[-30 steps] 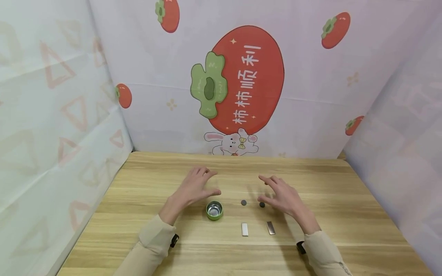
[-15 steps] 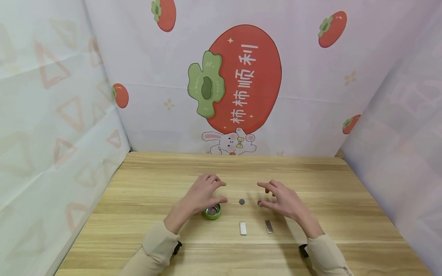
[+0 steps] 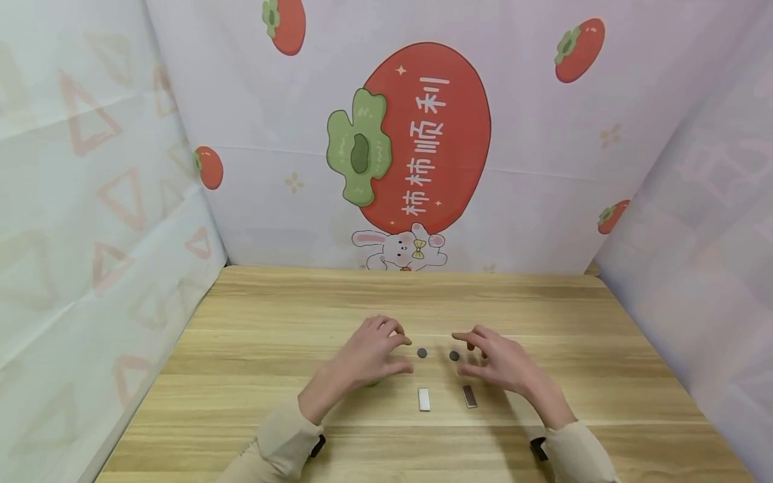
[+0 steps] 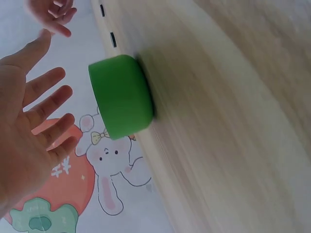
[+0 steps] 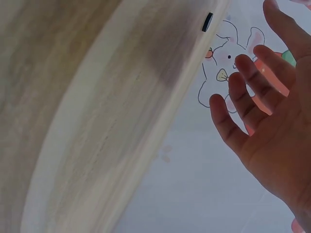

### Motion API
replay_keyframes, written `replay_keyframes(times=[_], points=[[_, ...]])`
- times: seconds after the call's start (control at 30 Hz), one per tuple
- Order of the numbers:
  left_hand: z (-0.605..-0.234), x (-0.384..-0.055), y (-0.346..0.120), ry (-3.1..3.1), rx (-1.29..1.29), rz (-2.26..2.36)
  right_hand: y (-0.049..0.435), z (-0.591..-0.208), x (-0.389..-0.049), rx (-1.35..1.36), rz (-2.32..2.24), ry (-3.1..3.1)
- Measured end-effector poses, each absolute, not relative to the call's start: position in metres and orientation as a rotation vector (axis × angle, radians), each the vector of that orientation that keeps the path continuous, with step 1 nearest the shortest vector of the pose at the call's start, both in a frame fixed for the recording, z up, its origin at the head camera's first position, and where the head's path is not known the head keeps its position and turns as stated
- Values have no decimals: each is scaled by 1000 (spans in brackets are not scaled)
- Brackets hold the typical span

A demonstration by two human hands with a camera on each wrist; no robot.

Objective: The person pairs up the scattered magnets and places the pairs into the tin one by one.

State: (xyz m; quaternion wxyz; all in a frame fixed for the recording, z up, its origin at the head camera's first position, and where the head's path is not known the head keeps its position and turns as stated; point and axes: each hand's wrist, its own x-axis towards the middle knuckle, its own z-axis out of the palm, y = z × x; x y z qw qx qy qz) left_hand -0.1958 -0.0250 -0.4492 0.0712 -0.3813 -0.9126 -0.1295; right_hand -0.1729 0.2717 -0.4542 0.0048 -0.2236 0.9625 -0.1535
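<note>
My left hand [image 3: 376, 352] hovers above the table, thumb and fingers spread, with nothing in its grip. Beneath it, mostly hidden in the head view, stands a small green cup [image 4: 121, 97]; the left wrist view shows its smooth side. My right hand [image 3: 504, 359] is also held in the air, fingers loosely bent and holding nothing. Between the hands lie two small dark discs: one disc [image 3: 422, 353] close to the left fingertips, the other disc [image 3: 454, 356] just by the right thumb. Nearer the front are a whitish rectangular bar [image 3: 424, 400] and a dark shiny bar [image 3: 469, 396].
The wood-grain table [image 3: 272, 308] runs back to a printed cloth backdrop [image 3: 531, 221] with persimmon pictures. Pale cloth walls [image 3: 163, 235] stand on the left and right sides.
My left hand has moved right and nearer the front, now covering most of the green cup. The right hand has come slightly nearer the front. The view has shifted a little; discs and bars stay put.
</note>
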Motion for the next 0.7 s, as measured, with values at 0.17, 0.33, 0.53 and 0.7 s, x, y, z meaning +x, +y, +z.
replay_keyframes(times=[0.17, 0.33, 0.53, 0.7], points=[[-448, -191, -18, -2751, -1178, -348, 274, -452, -168, -727, -476, 2995], [-446, -181, -10, -2793, -1186, -391, 276, -452, -163, -737, -479, 2959], [-451, -164, 0, -2909, -1093, -517, 278, -458, -157, -753, -508, 2884], [-456, -159, 5, -2987, -1010, -552, 281, -458, -154, -774, -542, 2872]])
